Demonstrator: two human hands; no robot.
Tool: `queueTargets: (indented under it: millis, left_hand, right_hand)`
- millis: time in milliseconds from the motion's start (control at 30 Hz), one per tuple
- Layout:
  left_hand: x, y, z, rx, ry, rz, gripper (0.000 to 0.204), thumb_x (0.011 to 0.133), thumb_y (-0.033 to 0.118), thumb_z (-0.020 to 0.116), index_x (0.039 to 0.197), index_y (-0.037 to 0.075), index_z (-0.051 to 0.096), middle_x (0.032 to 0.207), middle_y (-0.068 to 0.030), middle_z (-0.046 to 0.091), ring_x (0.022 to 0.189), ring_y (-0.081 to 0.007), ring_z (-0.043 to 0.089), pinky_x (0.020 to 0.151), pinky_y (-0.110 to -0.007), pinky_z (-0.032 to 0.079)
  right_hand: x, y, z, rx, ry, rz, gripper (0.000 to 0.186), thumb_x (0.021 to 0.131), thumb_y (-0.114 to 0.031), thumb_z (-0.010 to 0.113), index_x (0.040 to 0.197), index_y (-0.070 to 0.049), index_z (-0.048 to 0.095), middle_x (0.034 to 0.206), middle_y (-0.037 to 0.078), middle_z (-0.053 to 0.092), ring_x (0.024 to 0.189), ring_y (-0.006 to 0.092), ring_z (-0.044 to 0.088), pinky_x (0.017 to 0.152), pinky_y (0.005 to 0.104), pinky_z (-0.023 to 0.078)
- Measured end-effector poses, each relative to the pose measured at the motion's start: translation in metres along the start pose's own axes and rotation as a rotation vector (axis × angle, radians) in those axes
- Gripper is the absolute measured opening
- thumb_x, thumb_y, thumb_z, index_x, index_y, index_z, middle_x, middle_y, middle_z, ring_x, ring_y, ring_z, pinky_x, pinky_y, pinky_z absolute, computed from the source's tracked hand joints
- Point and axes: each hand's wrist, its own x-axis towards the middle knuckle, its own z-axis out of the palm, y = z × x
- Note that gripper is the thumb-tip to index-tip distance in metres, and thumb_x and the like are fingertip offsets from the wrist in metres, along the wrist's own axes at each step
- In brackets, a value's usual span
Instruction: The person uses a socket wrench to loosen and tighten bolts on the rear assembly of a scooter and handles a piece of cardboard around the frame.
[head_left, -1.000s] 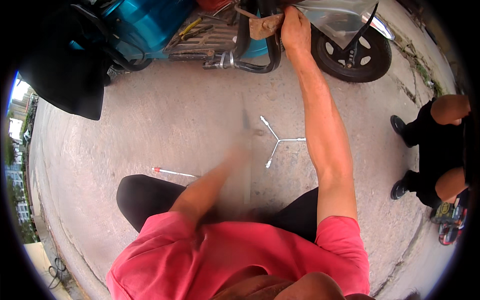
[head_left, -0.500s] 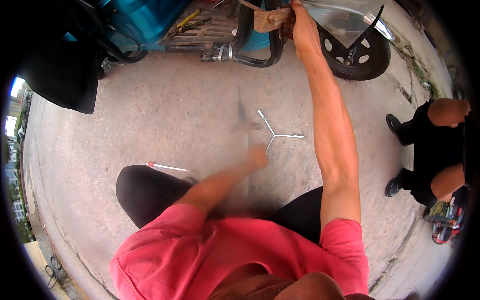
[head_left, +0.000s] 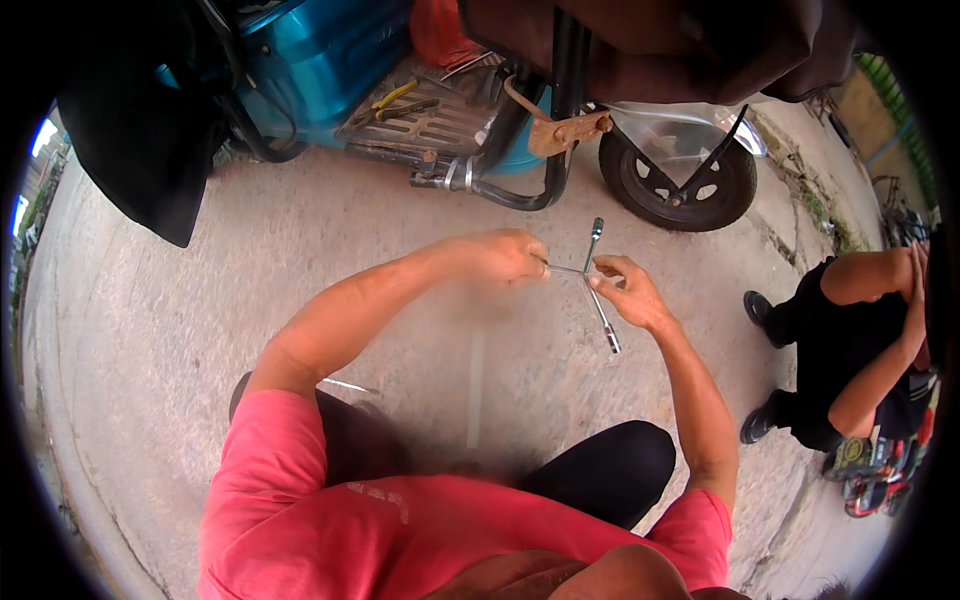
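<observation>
A silver three-armed socket wrench [head_left: 602, 309] is up off the concrete between my two hands, just short of the vehicle. My left hand [head_left: 503, 256] is closed around the end of one arm. At the centre joint, my right hand [head_left: 628, 289] has its thumb and fingers curled about the tool. The other two arms stick out, one toward the front wheel and one back toward me. Beyond the hands, a rusty metal bracket [head_left: 566, 133] is fixed to the black tube frame of the blue vehicle.
The vehicle's front wheel [head_left: 678, 188] stands at the far right. Pliers with yellow handles [head_left: 396, 94] lie on its slatted footboard [head_left: 405, 130]. A thin silver rod [head_left: 345, 384] lies by my left knee. At the right sits a person in black clothes [head_left: 850, 330].
My left hand has lifted the three-armed wrench off the ground. My right hand has left the rusty bracket and come back to the wrench. The view has shifted.
</observation>
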Motion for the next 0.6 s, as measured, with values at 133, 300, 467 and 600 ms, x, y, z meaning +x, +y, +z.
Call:
queueTargets:
  millis: [133,300,467,600]
  left_hand:
    - [-0.02,0.045,-0.021,-0.008,0.022,0.161,0.035,0.098,0.034,0.06,0.108,0.001,0.065,0.072,0.0,0.052,0.058,-0.0123,0.05,0.053,-0.03,0.041]
    - [-0.024,0.078,-0.025,-0.016,-0.036,0.335,0.04,0.096,0.036,0.065,0.115,0.001,0.065,0.073,-0.0004,0.054,0.062,-0.0114,0.052,0.055,-0.03,0.043]
    - [-0.005,0.087,-0.011,-0.376,0.178,0.463,0.048,0.091,0.038,0.074,0.118,0.001,0.063,0.082,-0.004,0.062,0.066,-0.0127,0.058,0.06,-0.029,0.049]
    - [0.01,0.08,-0.004,-0.426,0.232,0.283,0.046,0.091,0.036,0.072,0.119,0.001,0.065,0.089,-0.0076,0.066,0.07,-0.0141,0.063,0.063,-0.029,0.052]
  right_hand:
    - [-0.035,-0.017,-0.029,0.849,-0.084,0.084,0.067,0.098,-0.057,0.055,0.136,-0.002,0.059,0.114,0.015,0.07,0.105,0.0265,0.068,0.089,0.0391,0.054]
    - [-0.049,-0.073,-0.054,1.326,-0.225,0.142,0.055,0.105,-0.047,0.049,0.128,0.002,0.059,0.085,0.009,0.065,0.063,0.0164,0.059,0.056,0.0257,0.046]
    - [-0.051,-0.104,-0.074,1.103,0.209,0.128,0.036,0.106,-0.032,0.052,0.114,0.001,0.062,0.067,0.0,0.049,0.051,0.0085,0.039,0.046,0.0238,0.031]
    - [-0.033,-0.118,-0.091,0.707,0.525,-0.059,0.031,0.108,-0.028,0.051,0.111,0.0,0.065,0.065,-0.004,0.045,0.056,0.0054,0.037,0.05,0.0232,0.03]
